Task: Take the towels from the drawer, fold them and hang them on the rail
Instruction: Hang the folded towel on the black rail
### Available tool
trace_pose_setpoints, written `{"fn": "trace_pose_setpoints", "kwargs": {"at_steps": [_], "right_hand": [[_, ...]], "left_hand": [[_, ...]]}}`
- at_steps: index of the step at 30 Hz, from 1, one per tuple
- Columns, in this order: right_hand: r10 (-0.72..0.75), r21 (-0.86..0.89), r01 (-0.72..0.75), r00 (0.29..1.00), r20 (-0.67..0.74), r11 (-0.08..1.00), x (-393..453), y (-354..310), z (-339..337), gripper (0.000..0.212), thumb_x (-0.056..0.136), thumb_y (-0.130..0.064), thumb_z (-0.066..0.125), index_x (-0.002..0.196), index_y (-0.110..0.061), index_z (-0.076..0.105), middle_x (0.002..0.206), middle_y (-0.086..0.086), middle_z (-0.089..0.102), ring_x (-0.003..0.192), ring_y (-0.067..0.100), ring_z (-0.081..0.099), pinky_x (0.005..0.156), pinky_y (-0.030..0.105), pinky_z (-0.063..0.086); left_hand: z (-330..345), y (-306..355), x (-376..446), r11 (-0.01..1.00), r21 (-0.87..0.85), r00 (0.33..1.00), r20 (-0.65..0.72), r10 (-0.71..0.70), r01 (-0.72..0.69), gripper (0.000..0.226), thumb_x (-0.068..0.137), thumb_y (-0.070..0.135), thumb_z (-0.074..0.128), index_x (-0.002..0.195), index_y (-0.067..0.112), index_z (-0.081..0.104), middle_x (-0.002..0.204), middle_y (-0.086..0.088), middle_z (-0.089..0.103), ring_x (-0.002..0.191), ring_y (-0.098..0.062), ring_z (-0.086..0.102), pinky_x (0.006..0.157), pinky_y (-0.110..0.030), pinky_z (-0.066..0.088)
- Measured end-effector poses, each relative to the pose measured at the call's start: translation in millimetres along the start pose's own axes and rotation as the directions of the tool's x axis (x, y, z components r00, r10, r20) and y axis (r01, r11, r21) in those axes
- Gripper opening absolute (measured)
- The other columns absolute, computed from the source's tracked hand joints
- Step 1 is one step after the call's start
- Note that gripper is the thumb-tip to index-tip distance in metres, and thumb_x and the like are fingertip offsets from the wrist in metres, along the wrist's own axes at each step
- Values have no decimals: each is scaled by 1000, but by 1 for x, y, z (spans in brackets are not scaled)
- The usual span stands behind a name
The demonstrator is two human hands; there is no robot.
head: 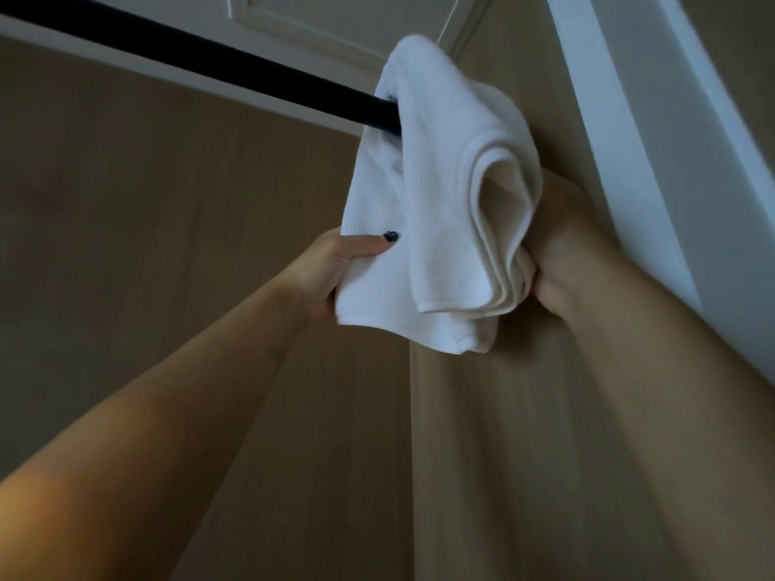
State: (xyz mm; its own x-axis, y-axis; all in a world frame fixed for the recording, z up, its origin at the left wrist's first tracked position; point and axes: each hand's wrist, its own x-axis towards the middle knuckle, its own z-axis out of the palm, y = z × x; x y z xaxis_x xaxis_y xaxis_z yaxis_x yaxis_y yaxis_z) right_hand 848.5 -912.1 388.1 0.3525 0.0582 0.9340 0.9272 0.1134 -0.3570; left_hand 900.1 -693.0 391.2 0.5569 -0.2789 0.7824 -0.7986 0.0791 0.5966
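A folded white towel [436, 195] is draped over the black rail [218, 65], near the rail's right end, with both halves hanging below it. The left hand [335, 270] pinches the towel's lower left edge, its thumb pressed flat on the cloth and its fingers hidden behind. The right hand [557, 262] grips the bunched folds on the towel's right side; how its fingers lie cannot be told. Left of the towel the rail runs bare. Right of the towel a white door frame [654, 132] stands close, and a brown wall [167, 245] lies behind.
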Motion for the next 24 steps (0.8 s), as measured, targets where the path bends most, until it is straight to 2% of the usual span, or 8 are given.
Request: {"fn": "trace_pose_setpoints", "kwargs": {"at_steps": [3, 5, 6, 11, 15, 19, 22, 24], "right_hand": [[44, 64, -50, 995, 90, 997, -6, 2, -4, 22, 80, -41, 63, 63, -28, 69, 55, -11, 67, 51, 4, 66, 45, 15, 47], [75, 207, -118, 976, 205, 971, -9, 9, -6, 55, 98, -29, 49, 49, -26, 71, 54, -10, 66, 50, 4, 65, 46, 15, 48], [82, 267, -143, 970, 228, 953, -11, 12, -6, 58, 100, -27, 45, 50, -25, 74, 58, -8, 69, 54, 6, 68, 49, 17, 51], [103, 307, -163, 973, 204, 938, -11, 9, -7, 23, 81, -36, 67, 76, -17, 81, 82, 4, 76, 76, 15, 74, 61, 26, 57], [164, 367, -221, 970, 179, 904, -11, 1, -7, 32, 71, -31, 74, 93, -7, 75, 89, 9, 75, 81, 21, 73, 67, 30, 57], [91, 43, -88, 992, -92, 995, -21, 5, 6, 31, 81, -29, 77, 105, -11, 70, 92, 4, 76, 86, 20, 73, 74, 33, 59], [-3, -212, -56, 964, -267, 976, -22, 1, 11, 46, 77, -41, 79, 111, -15, 65, 98, -1, 73, 88, 15, 70, 77, 33, 58], [-90, -369, -33, 946, -312, 929, -25, 2, 14, 47, 78, -45, 77, 109, -12, 63, 101, 1, 69, 91, 17, 66, 80, 34, 56]], "left_hand": [[-1, 1, 0, 998, -53, 1000, 10, -28, 29, 48, 60, 22, 75, 106, 12, 70, 97, -7, 74, 88, -26, 72, 70, -41, 58], [2, 1, 2, 990, -137, 1000, 18, -23, 25, 42, 61, 18, 70, 103, 11, 69, 94, -8, 73, 85, -27, 72, 71, -41, 58], [4, 1, 3, 986, -165, 999, 34, -17, 23, 38, 63, 15, 67, 101, 10, 69, 92, -9, 73, 83, -27, 72, 69, -40, 58], [9, 6, 2, 995, -81, 998, 41, -53, 56, 40, 64, 12, 64, 104, 8, 67, 93, -10, 73, 85, -28, 72, 67, -39, 59], [14, 11, -6, 982, 190, 995, -97, 17, 2, 39, 73, 9, 67, 113, 10, 67, 99, -9, 75, 94, -31, 72, 64, -37, 58], [40, 13, -12, 987, 157, 992, -108, 62, -44, 40, 74, 15, 62, 114, 9, 65, 96, -7, 74, 88, -23, 73, 65, -32, 59], [52, 16, -23, 1000, -12, 992, -128, 7, -9, 22, 89, 10, 51, 104, 5, 67, 89, -11, 73, 83, -27, 71, 62, -34, 60], [56, 23, -27, 986, -151, 994, -95, 55, -69, 29, 92, 26, 52, 104, 6, 70, 94, -12, 73, 88, -28, 71, 71, -38, 60]]}}
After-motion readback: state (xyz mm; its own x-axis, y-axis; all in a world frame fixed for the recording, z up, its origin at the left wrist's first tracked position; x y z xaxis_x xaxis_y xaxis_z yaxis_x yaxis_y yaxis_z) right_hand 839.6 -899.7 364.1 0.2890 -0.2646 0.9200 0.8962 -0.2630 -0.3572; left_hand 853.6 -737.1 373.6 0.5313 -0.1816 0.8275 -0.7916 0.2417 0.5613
